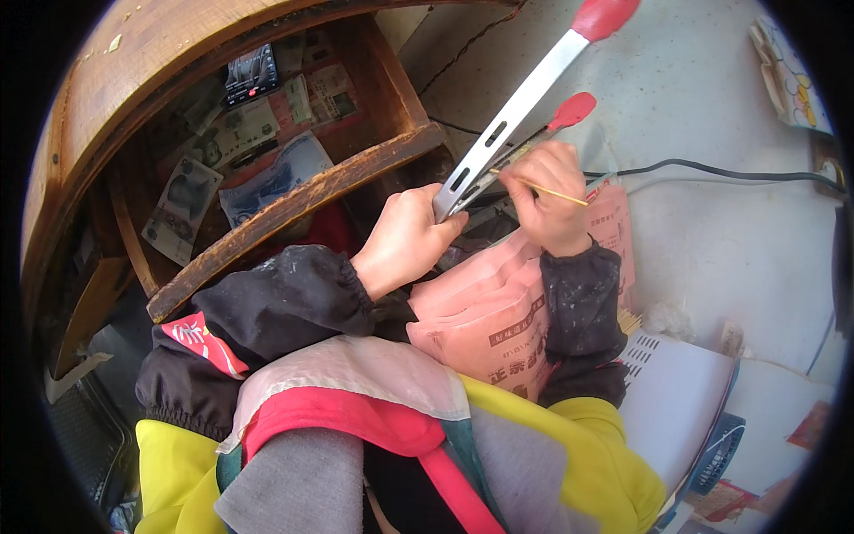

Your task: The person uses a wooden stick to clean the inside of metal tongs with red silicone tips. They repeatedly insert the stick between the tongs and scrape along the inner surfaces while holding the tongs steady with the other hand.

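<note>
My left hand (407, 237) grips the hinged end of a pair of metal tongs (514, 110) with red tips. The tongs' two arms spread apart and point up and to the right. Pinched in my right hand (550, 193) is a thin wooden stick (559, 193), close to the lower arm of the tongs. Whether the stick touches the metal is hard to tell. Below both hands, a thick stack of pink printed paper bags (477, 314) lies near my right forearm.
To the left, a wooden drawer (300, 217) stands pulled out beneath a curved wooden tabletop (100, 100). It holds several banknotes (183, 203) and a lit phone (250, 77). A black cable (727, 175) crosses at right. A white slotted appliance (674, 394) and a blue basket (717, 454) are at lower right.
</note>
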`<state>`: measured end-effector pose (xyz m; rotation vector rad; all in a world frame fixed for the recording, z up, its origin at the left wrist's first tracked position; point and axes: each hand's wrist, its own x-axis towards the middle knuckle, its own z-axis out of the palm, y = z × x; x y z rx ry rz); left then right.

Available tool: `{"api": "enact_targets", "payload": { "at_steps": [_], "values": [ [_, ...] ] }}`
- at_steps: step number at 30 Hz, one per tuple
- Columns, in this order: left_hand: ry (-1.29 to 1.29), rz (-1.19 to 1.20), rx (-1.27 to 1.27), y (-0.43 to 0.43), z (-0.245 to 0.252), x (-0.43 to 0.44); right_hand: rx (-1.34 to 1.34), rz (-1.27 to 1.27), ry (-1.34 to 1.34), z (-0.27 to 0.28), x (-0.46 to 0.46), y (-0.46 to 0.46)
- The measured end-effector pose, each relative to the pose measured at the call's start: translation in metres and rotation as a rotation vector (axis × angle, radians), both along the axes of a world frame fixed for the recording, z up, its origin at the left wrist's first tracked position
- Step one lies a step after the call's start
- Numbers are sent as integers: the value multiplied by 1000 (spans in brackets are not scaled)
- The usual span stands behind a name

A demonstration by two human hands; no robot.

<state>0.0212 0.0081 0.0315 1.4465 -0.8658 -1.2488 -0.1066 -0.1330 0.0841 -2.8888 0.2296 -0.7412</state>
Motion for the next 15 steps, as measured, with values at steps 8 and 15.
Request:
{"api": "enact_targets", "payload": {
  "at_steps": [8, 15],
  "values": [
    [71, 12, 3, -3, -2, 4, 275, 5, -27, -4, -4, 1],
    [38, -27, 14, -2, 6, 4, 220, -4, -17, -10, -3, -2]
  ]
}}
